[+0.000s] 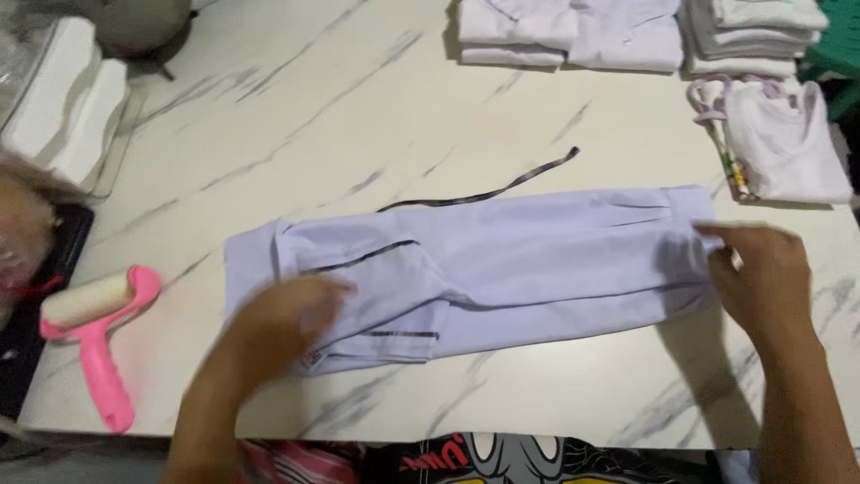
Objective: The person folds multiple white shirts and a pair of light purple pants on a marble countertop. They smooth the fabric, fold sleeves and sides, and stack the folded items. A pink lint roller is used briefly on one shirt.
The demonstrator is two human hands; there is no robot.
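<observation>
A pale lilac garment [537,255], folded into a long strip with dark trim lines, lies across the white marble table [340,108]. My left hand [287,315] rests flat on its left part, blurred by motion, fingers spread. My right hand [761,269] pinches the garment's right end near its folded cuff. A thin dark strap [502,190] trails out from under the garment's upper edge.
A pink lint roller [94,341] lies at the table's left front. Stacks of folded white clothes [573,36] sit along the far edge, with another folded white piece [784,143] at the right. White foam blocks [63,99] stand at far left.
</observation>
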